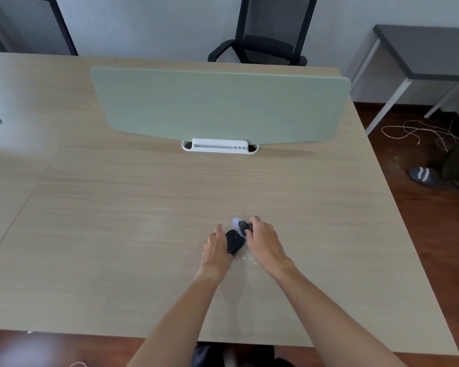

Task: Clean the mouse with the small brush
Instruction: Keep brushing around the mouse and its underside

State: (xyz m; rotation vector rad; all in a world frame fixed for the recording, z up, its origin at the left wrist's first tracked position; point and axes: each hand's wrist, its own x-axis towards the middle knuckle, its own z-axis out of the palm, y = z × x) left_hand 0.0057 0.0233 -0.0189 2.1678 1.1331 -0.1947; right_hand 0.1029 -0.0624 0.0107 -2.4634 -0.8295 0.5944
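A black computer mouse (pixel 235 241) lies on the wooden table (pixel 143 207), right of centre and near me. My left hand (pixel 215 247) rests against the mouse's left side and steadies it. My right hand (pixel 263 241) is closed around a small dark brush (pixel 245 227) with a pale lilac end, held at the far end of the mouse. The brush tip itself is mostly hidden by my fingers. A small wet or shiny patch (pixel 248 258) shows on the table between my wrists.
A pale green divider panel (pixel 217 104) stands across the table on a white base (pixel 219 146). Black office chairs (pixel 265 30) stand behind the table. A grey side table (pixel 421 54) and loose cables (pixel 419 131) are at the right, on the floor.
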